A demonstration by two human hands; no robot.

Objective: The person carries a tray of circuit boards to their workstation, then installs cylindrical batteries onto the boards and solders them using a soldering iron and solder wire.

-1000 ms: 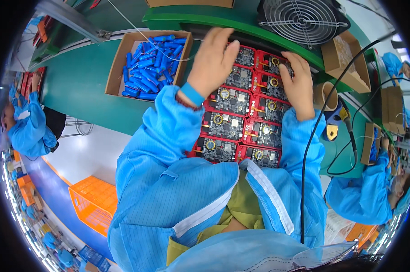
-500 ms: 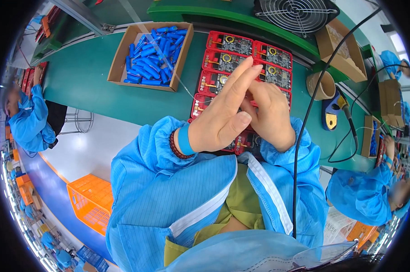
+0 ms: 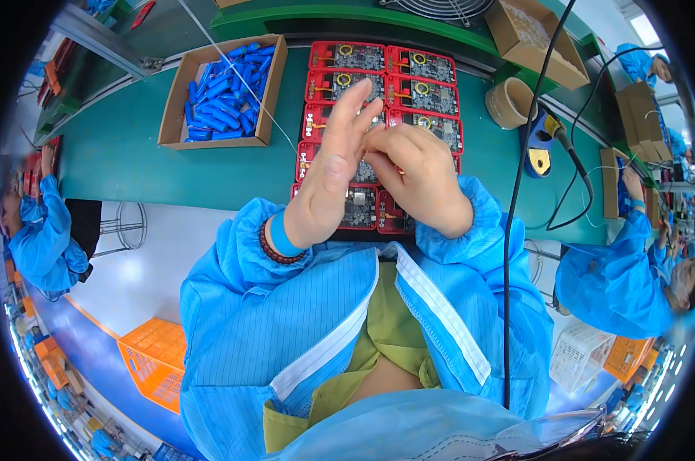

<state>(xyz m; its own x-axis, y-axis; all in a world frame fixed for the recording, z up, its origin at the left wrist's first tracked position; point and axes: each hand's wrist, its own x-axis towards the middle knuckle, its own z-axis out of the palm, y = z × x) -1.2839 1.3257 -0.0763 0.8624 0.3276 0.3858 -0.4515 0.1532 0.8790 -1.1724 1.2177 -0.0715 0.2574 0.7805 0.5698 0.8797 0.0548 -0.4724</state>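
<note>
Both hands are raised over two columns of red cases that hold circuit boards with yellow rings. My left hand has a blue band and dark red beads at the wrist. Its fingers are stretched out, the palm turned toward the other hand. My right hand is closed, with thumb and forefinger pinched against the fingers of the left. Whatever the pinch holds, if anything, is hidden or too small to make out. Beneath the hands, several of the cases are partly covered.
A cardboard box of blue cylindrical cells stands left of the cases. To the right are a cardboard tube, a blue-and-yellow soldering iron stand and a hanging black cable. Co-workers in blue sit at both sides.
The head view has shifted, so the bench appears further left and higher. My left hand has turned more upright, and the right fingers now pinch at its fingers.
</note>
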